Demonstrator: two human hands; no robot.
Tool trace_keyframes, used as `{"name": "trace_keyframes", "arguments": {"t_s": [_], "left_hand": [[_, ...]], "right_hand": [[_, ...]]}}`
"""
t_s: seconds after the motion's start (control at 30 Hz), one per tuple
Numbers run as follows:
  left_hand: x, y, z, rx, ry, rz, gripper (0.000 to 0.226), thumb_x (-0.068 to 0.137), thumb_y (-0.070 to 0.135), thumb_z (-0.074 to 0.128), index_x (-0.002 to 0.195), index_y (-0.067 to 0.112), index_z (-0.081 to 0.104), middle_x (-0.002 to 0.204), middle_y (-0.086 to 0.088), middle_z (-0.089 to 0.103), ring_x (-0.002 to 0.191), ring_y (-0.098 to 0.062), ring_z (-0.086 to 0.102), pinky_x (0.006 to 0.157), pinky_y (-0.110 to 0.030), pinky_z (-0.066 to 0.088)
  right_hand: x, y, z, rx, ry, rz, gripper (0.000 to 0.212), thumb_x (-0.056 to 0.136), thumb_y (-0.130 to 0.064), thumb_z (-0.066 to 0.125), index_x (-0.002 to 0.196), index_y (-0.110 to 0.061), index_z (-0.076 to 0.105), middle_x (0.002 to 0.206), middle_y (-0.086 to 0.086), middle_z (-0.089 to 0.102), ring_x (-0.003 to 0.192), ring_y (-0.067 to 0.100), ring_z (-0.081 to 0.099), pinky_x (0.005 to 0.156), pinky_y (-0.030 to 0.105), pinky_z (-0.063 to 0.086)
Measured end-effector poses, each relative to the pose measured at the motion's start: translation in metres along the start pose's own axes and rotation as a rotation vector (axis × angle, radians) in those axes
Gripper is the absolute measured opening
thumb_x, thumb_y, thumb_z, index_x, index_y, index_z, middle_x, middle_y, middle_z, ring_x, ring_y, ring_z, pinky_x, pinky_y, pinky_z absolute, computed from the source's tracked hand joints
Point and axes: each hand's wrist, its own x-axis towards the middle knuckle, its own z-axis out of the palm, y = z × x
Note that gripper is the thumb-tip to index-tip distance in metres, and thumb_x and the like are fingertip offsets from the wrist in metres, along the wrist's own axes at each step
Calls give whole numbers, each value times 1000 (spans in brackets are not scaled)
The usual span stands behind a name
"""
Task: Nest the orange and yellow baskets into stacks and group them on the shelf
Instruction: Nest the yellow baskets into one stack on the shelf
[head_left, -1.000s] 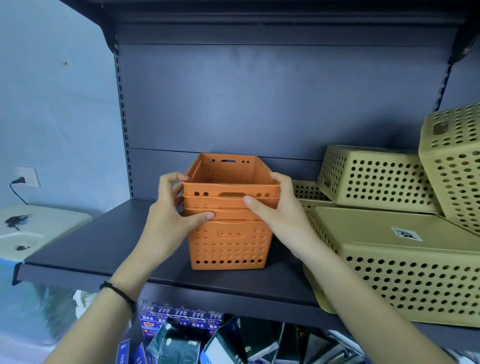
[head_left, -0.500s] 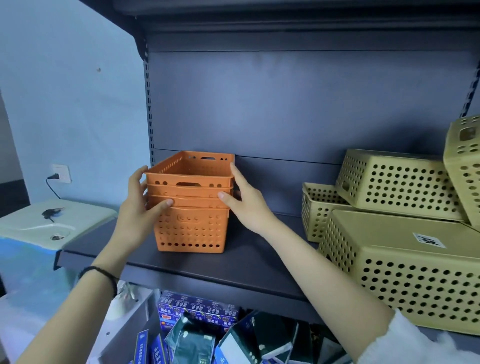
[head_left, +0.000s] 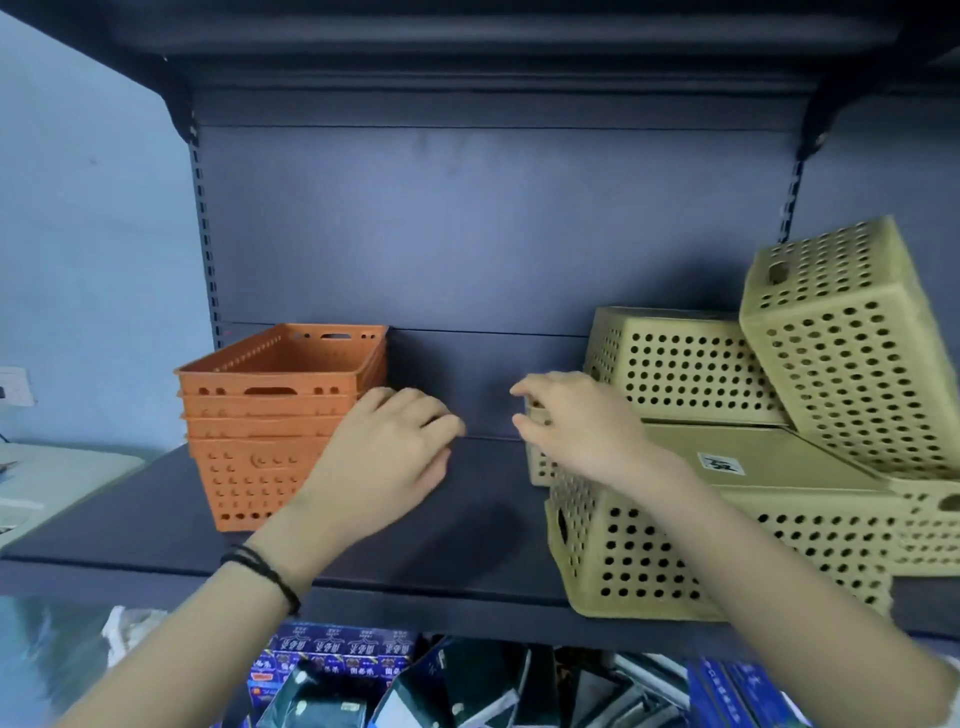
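Orange stack (head_left: 270, 415) nested, shelved. Yellow baskets (head_left: 727, 499) jumbled, yours next. Left hand (head_left: 384, 457) loose, empty; right hand (head_left: 576, 426) possibly pinching a rim.

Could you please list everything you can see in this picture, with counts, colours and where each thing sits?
Nested stack of orange perforated plastic baskets: one stack, about four rims showing, orange, left part of the shelf, upright.
Yellow perforated plastic baskets: at least five, loose, right side; several upside down, one tilted on top, a small one behind the right hand.
Dark grey metal shelf: one, dark grey, with back panel.
Boxes and packets: several, blue and dark, on the level below.
White wall socket: one, far left.
Left hand: black wristband, empty, beside the orange stack.
Right hand: fingers at the small yellow basket.
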Motion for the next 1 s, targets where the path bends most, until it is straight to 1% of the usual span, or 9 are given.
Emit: {"name": "trace_keyframes", "arguments": {"t_s": [0.23,0.33,0.43,0.5,0.67,0.77,0.87,0.93,1.0], "left_hand": [[109,87,1,24,-47,135,31,78,37,46,95,23,68,93,3,69,85,-23,63,71,-36,46],[147,133,-1,-76,-16,74,38,81,39,42,106,24,66,106,3,68,96,-22,62,77,-36,46],[177,177,-3,-247,-11,-100,44,89,46,50,128,28,54,128,5,59,119,-20,53,90,-36,41],[198,197,0,-474,-66,-266,52,88,52,51,134,29,47,136,6,53,123,-18,50,94,-37,43],[240,237,11,-1183,-75,-633,56,90,41,58,136,14,41,121,3,53,97,-11,55,77,-25,47],[258,256,15,-1447,-23,-850,57,94,35,55,142,13,33,99,10,54,85,-8,54,81,-30,47],[270,262,16,-1618,36,-1032,62,94,35,56,145,14,29,107,5,53,95,-14,54,84,-38,47],[276,263,16,-1739,28,-1125,55,93,36,57,139,11,40,115,-2,56,99,-23,56,81,-48,47],[282,267,12,-1868,76,-1178,42,95,33,55,127,7,51,98,-5,61,84,-24,60,65,-47,48]], "right_hand": [[-71,119,-40,-121,106,105,48,85,-30,58,132,-23,55,135,0,56,127,21,48,102,37,42],[-103,168,-58,-104,249,129,38,84,-25,63,122,-20,63,123,1,63,114,23,58,89,37,50],[-131,211,-76,-29,449,186,28,85,-19,62,113,-19,65,116,-1,63,104,19,59,67,32,52],[-142,241,-86,31,512,235,32,85,-19,60,118,-20,60,122,-3,56,109,16,53,64,30,47],[-145,308,-85,146,358,331,62,86,-30,62,141,-21,35,140,2,38,127,24,43,86,40,47],[-143,328,-76,226,263,305,66,87,-34,61,144,-20,31,144,3,38,132,23,38,98,40,42],[-142,339,-69,305,177,279,67,88,-39,60,145,-22,30,144,2,38,133,22,36,104,41,39],[-142,342,-67,330,168,246,68,88,-41,60,146,-22,29,143,2,38,133,22,34,106,38,36],[-143,344,-65,345,180,225,68,88,-41,59,146,-23,29,143,3,37,133,22,34,106,36,34]]}}
